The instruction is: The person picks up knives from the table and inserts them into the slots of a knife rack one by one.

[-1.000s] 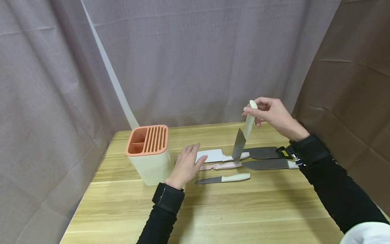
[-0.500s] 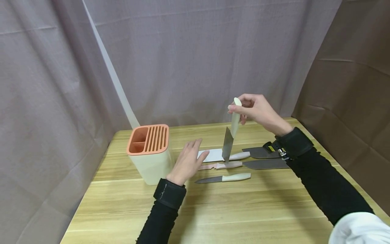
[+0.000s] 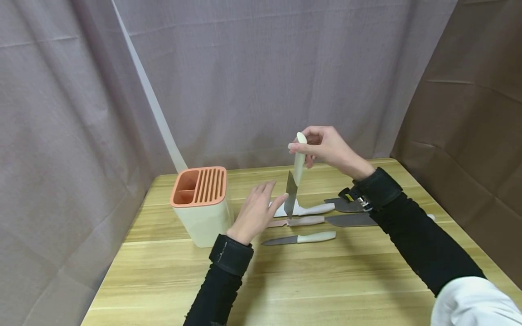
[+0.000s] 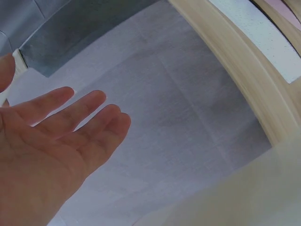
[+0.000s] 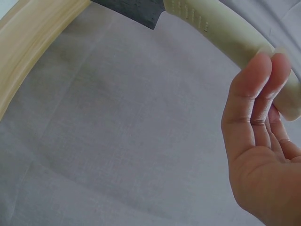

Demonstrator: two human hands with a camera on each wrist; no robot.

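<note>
My right hand (image 3: 322,147) pinches the cream handle (image 5: 225,28) of a knife (image 3: 294,181) and holds it upright above the table, grey blade (image 3: 290,199) pointing down. My left hand (image 3: 257,213) hovers just left of the blade with straight fingers (image 4: 89,113) and holds nothing; the blade's edge (image 4: 70,33) shows beside the thumb in the left wrist view. A cream knife block with an orange slotted top (image 3: 200,188) stands left of my left hand.
Several knives lie on the wooden table (image 3: 285,280) under my hands: a white-bladed one (image 3: 310,209), a pink one (image 3: 299,221), a small cream-handled one (image 3: 302,238) and two dark-bladed ones (image 3: 350,213). Grey curtains hang behind, a brown one at right.
My right hand has carried the hanging knife leftward, from above the lying knives to right beside my left hand. My left hand lifted slightly and opened toward the blade.
</note>
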